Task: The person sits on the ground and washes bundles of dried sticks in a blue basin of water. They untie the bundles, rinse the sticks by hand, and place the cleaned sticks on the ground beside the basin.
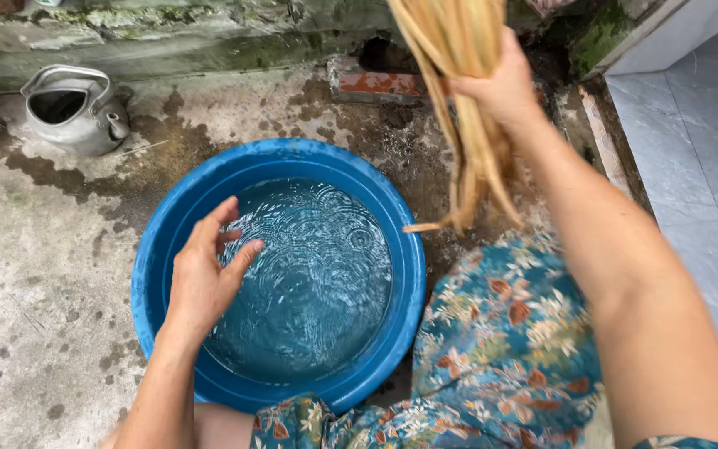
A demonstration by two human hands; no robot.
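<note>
A round blue basin [159,249] full of rippling water sits on the wet concrete ground. My left hand [207,270] hovers over the basin's left side, fingers spread, holding nothing. My right hand [504,83] is raised at the upper right, closed around a bundle of pale yellow straw-like fibres [467,125]. The fibres hang down past the basin's right rim, and their upper ends run out of the top of the view.
A dented metal kettle [72,108] without a lid stands at the upper left. A mossy concrete wall [168,33] and a red brick [376,83] lie behind the basin. My floral-patterned clothing [500,349] covers the lower right. Pale floor tiles [700,141] lie at right.
</note>
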